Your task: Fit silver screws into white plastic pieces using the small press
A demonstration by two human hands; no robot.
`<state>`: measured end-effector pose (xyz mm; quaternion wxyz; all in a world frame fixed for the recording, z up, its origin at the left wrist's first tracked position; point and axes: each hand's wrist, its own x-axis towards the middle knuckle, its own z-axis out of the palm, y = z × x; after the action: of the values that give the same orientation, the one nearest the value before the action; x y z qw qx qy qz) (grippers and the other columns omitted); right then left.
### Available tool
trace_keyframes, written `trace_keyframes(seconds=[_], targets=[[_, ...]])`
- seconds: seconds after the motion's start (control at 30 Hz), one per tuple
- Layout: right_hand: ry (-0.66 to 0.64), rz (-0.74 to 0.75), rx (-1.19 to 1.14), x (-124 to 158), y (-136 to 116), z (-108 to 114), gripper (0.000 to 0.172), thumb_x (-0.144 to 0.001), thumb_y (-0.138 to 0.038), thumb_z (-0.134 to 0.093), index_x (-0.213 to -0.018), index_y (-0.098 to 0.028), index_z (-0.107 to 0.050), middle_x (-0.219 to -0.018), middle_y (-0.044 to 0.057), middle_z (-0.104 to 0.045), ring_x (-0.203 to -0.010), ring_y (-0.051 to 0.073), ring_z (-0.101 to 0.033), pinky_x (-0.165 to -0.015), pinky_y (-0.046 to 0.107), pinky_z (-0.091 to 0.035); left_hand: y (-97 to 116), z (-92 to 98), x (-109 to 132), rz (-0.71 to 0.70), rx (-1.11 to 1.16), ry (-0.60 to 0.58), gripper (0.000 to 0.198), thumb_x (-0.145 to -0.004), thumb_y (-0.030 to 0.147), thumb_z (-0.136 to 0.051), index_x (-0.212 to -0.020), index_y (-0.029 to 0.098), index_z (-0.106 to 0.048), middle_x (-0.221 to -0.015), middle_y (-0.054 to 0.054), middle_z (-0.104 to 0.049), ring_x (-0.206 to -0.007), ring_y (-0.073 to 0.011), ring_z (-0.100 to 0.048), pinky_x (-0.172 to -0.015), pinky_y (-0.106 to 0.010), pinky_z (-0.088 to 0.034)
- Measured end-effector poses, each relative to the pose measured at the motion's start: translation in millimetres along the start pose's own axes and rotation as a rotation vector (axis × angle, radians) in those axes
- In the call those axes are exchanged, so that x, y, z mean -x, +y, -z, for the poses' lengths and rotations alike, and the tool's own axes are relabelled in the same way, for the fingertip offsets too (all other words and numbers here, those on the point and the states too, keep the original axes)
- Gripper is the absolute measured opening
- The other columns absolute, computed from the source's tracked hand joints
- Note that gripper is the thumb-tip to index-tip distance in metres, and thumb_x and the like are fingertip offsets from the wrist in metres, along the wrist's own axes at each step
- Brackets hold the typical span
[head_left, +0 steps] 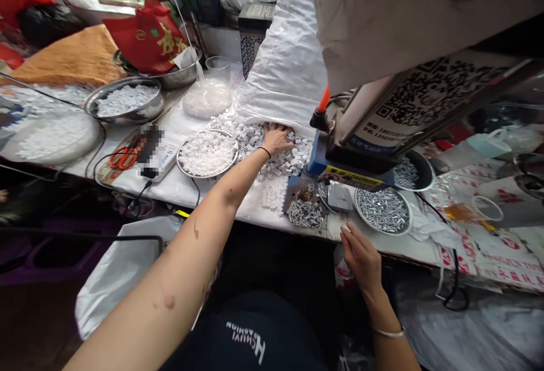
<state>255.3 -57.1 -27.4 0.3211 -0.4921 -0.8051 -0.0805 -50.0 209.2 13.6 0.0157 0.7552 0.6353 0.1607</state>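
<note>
My left hand [278,139] reaches far forward with its fingers spread, on a pile of small grey-white plastic pieces [297,158] at the mouth of a large white sack [280,65]. My right hand [361,255] hangs at the table's front edge with its fingers curled together; whether anything is in them is hidden. Nearest to it are a round dish of small metal screws or pins [382,210] and a grey block [339,197]. A heap of short metal parts [306,214] lies between the hands, beside small white pieces [276,194].
A blue-based bench machine [352,173] rises at the right, with an orange-tipped lever [324,99]. Left of my left arm stand a dish of white pieces [207,154], orange-handled scissors [123,158] and a metal bowl [123,102]. Cables cross the front edge.
</note>
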Motion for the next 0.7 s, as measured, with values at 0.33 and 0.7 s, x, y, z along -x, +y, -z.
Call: trace_keyframes(seconds=[0.33, 0.7], targets=[[-0.036, -0.041, -0.007, 6.2, -0.3, -0.6, 0.023, -0.084, -0.015, -0.058, -0.106, -0.017, -0.066, -0.113, 0.011, -0.067, -0.091, 0.019, -0.067, -0.087, 0.031, -0.052, -16.6, 2.9, 39.5, -0.042, -0.001, -0.067, 0.044, -0.082, 0.042, -0.045, -0.122, 0.027, -0.056, -0.12, -0.01, -0.055, -0.114, -0.0324, -0.044, -0.104, -0.056, -0.021], [0.066, -0.212, -0.034, -24.4, 50.4, 13.9, 0.022, -0.086, -0.026, -0.056, -0.1, -0.017, -0.069, -0.108, 0.011, -0.069, -0.097, 0.021, -0.066, -0.088, 0.034, -0.052, -17.3, 1.0, 36.1, 0.024, -0.004, -0.044, 0.045, -0.086, 0.04, -0.039, -0.127, 0.027, -0.052, -0.129, -0.01, -0.051, -0.123, -0.0313, -0.038, -0.104, -0.051, -0.027]])
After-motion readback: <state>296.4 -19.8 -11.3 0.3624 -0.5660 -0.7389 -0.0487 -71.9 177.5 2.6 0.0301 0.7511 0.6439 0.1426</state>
